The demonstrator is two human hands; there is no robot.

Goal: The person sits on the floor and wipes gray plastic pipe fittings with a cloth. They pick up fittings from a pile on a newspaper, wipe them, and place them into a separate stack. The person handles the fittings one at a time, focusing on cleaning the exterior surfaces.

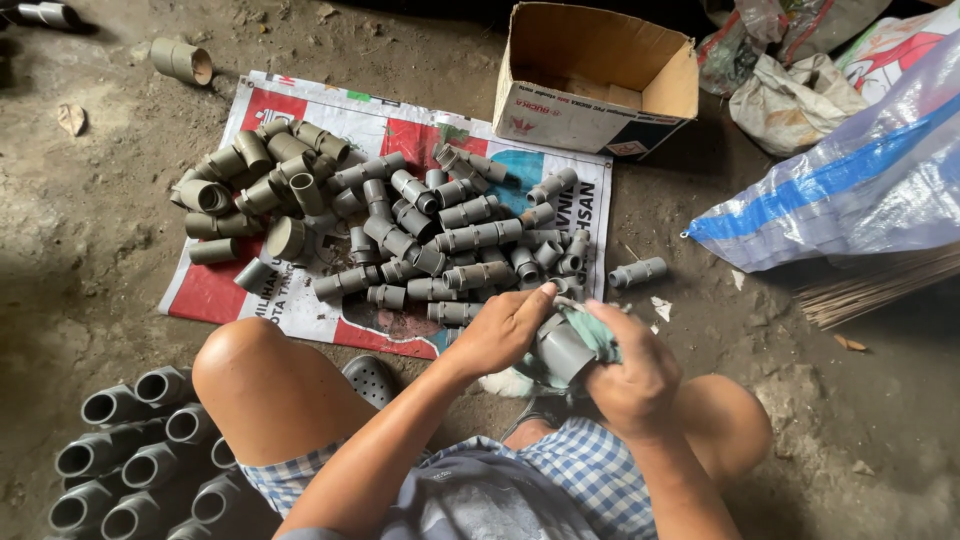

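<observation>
The floor is bare, dusty concrete (90, 240), dim at the edges. A printed red-and-white paper sheet (300, 110) lies on it, just ahead of both hands, carrying a heap of grey plastic pipe fittings (440, 235) too many and too overlapped to count.

Beyond that heap stands 1 open cardboard box (595, 80); its inside shows only bare card from this angle. To the right of the right hand lies 1 blue-and-white woven plastic sack (850, 190), contents hidden, with crumpled bags (790, 100) behind it. 1 lone grey fitting (637, 272) sits on the floor just ahead of the right hand.

The left hand (500, 330) is curled around 1 short grey plastic pipe coupling (562, 348), fingers over its top. The right hand (630, 375) is closed on a green-grey cloth (592, 330) pressed against that coupling, held between the knees.

Behind and left of the left hand, at least 9 larger grey fittings (130, 460) stand open-end up.
</observation>
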